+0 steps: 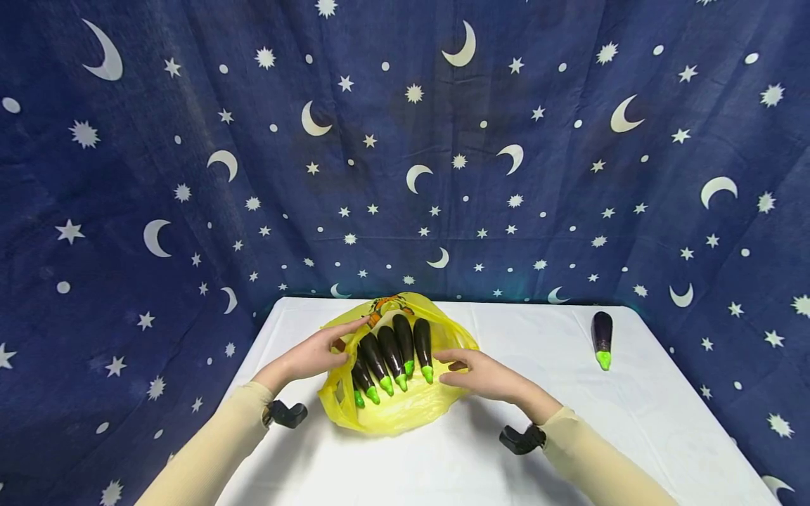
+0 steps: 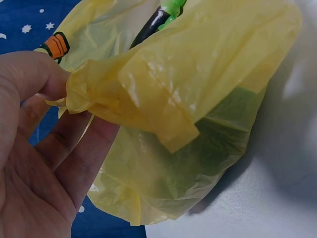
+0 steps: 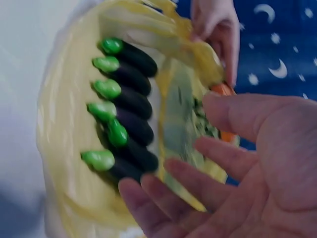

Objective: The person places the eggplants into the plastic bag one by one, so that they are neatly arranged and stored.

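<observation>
A yellow plastic bag (image 1: 405, 414) lies spread wide on the table, its mouth facing me. Inside it, several dark eggplants (image 1: 390, 349) with bright green stems lie side by side in a row. My left hand (image 1: 316, 353) is at the bag's left side; in the left wrist view its thumb and fingers pinch the bunched rim of the bag (image 2: 163, 94). At the right edge of the bag is my right hand (image 1: 479, 372). The right wrist view shows its fingers (image 3: 183, 183) spread and holding nothing, over the bag and close to the eggplants (image 3: 126, 91).
One more eggplant (image 1: 603, 336) lies alone at the far right of the white table (image 1: 538, 337). A dark blue curtain (image 1: 392, 197) with moons and stars hangs behind the table and along both sides.
</observation>
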A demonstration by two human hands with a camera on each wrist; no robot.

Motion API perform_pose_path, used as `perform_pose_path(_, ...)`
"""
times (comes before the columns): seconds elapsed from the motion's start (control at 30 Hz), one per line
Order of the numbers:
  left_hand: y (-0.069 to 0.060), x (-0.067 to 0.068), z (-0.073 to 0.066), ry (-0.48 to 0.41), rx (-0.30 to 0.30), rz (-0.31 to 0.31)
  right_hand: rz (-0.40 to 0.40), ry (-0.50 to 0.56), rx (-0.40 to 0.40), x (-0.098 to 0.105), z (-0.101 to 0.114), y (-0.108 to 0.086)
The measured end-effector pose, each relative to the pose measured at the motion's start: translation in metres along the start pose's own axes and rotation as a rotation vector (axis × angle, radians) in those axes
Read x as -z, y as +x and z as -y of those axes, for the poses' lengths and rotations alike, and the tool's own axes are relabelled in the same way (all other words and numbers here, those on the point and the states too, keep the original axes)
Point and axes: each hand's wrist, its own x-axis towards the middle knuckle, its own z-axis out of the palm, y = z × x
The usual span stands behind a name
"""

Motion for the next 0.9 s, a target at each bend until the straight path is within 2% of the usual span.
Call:
perform_pose_path(0.1,-0.001,0.000,0.000,0.007,0.003,-0.005,0.011,0.070,0.015,0.018,-0.007,-0.009)
perform_pose_path(0.2,-0.001,0.001,0.000,0.012,0.000,-0.009,-0.004,0.143,-0.014,0.039,-0.016,-0.019)
perform_pose_path(0.3,-0.001,0.001,0.000,0.015,-0.009,-0.009,-0.064,0.204,-0.049,0.061,-0.028,-0.029)
perform_pose_path(0.5,-0.002,0.002,0.001,0.022,-0.008,-0.010,-0.215,0.223,-0.102,0.102,-0.062,-0.049)
perform_pose_path(0.77,-0.001,0.001,0.003,0.017,-0.010,-0.010,-0.375,0.128,-0.220,0.132,-0.104,-0.071)
perform_pose_path(0.83,-0.001,0.001,0.003,0.014,-0.013,-0.010,-0.413,0.058,-0.240,0.136,-0.114,-0.076)
perform_pose_path(0.9,0.000,0.000,0.004,0.008,-0.018,-0.008,-0.463,-0.084,-0.268,0.140,-0.123,-0.082)
